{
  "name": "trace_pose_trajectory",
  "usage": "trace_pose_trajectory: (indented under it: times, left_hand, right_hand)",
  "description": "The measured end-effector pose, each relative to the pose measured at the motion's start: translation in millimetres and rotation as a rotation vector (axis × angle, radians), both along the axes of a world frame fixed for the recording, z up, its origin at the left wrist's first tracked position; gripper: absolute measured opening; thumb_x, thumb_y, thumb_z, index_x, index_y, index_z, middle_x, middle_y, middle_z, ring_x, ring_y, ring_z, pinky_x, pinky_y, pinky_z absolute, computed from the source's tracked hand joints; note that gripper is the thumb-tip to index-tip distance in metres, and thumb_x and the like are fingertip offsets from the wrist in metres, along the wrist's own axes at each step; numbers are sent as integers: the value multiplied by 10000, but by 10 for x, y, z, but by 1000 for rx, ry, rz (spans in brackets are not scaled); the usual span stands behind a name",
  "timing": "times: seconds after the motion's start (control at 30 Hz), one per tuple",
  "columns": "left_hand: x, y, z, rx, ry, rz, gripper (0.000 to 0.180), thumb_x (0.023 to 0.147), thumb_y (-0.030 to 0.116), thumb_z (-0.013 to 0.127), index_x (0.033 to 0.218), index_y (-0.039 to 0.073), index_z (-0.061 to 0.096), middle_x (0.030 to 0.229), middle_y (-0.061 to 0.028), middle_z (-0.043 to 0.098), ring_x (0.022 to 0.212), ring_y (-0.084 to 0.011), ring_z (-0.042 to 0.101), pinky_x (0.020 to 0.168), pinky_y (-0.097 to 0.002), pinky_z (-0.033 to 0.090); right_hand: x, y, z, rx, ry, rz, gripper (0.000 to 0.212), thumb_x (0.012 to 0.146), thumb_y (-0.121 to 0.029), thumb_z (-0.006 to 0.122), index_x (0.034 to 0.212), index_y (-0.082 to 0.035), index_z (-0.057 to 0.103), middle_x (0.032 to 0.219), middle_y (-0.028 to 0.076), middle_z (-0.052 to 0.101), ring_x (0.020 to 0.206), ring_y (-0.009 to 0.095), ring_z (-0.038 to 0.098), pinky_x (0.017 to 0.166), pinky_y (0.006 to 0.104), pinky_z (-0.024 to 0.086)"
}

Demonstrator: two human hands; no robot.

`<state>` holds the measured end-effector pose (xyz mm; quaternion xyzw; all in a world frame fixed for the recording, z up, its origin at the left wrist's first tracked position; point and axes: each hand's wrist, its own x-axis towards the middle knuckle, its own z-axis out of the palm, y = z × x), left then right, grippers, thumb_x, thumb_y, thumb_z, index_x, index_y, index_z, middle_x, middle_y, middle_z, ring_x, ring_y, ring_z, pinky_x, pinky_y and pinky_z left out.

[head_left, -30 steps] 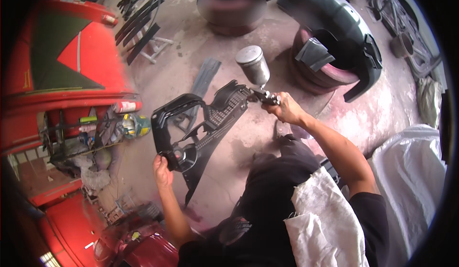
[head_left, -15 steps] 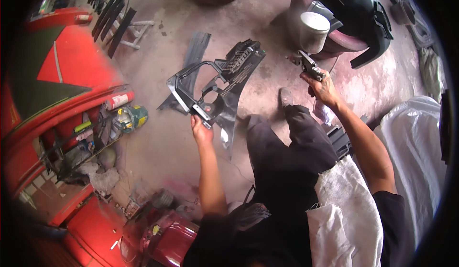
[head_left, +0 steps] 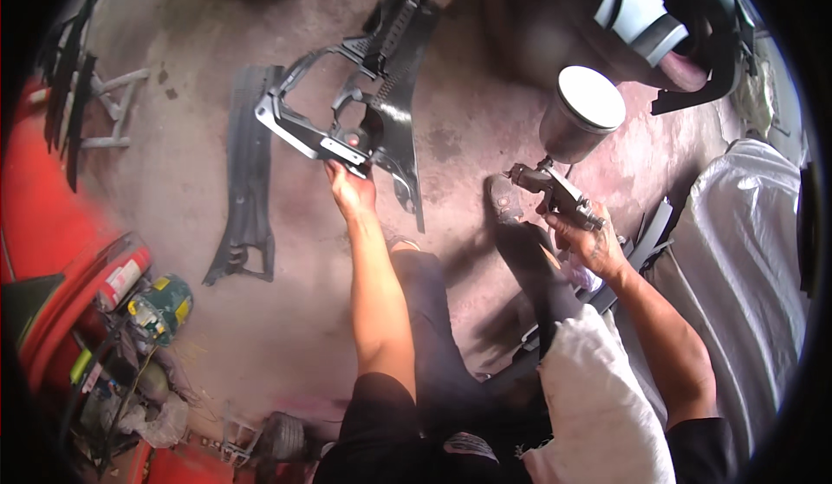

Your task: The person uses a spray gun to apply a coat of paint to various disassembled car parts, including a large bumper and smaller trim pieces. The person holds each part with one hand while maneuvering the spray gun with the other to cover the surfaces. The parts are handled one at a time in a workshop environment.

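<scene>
My left hand (head_left: 354, 194) grips the lower edge of a black plastic car trim panel (head_left: 395, 111) with large openings and a meshed upper end. It holds the panel up over the floor, and part of its face is shiny. On the right, my right hand (head_left: 596, 246) is wrapped round the handle of a metal spray gun (head_left: 562, 193). A grey cup (head_left: 568, 133) with a white lid sits on top of the gun, tilted. The gun's nozzle end faces left, apart from the panel; whether the trigger is pressed cannot be seen.
A long dark trim strip (head_left: 247, 163) lies on the floor at left. Black strips hang on a rack (head_left: 121, 107) at far left, above red bodywork (head_left: 52, 215) and a green-yellow container (head_left: 163, 309). Dark bumper parts (head_left: 685, 51) stand at upper right; a silvery cover (head_left: 745, 250) drapes the right.
The view has shifted, with the red bodywork sliding left. The spray gun sits lower in view and the panel higher. The floor strip, earlier partly behind the panel, now shows almost whole. Both grips remain.
</scene>
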<state>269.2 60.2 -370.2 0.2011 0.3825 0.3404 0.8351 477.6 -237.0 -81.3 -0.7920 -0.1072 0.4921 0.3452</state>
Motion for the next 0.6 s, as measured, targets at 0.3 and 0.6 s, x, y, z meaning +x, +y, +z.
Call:
trace_pose_trajectory:
  times: [0.3,0.6]
  left_hand:
    - [-486,-220,-1762,-133,-39,15,469,1019,294,596,1464,241,456,1449,-79,544,1304,-299,525,1059,-552,439]
    - [-921,-526,-2339,-376,42,-4,267,1042,214,576,1260,114,458,1395,-101,485,1408,-369,389,1117,-712,347]
  right_hand:
    - [-240,137,-992,-93,-75,159,225,941,-199,719,1023,8,686,740,84,614,577,210,608,581,365,481]
    - [-310,692,-1103,-188,89,68,200,928,-158,671,1063,-12,693,653,42,592,573,127,573,568,313,465]
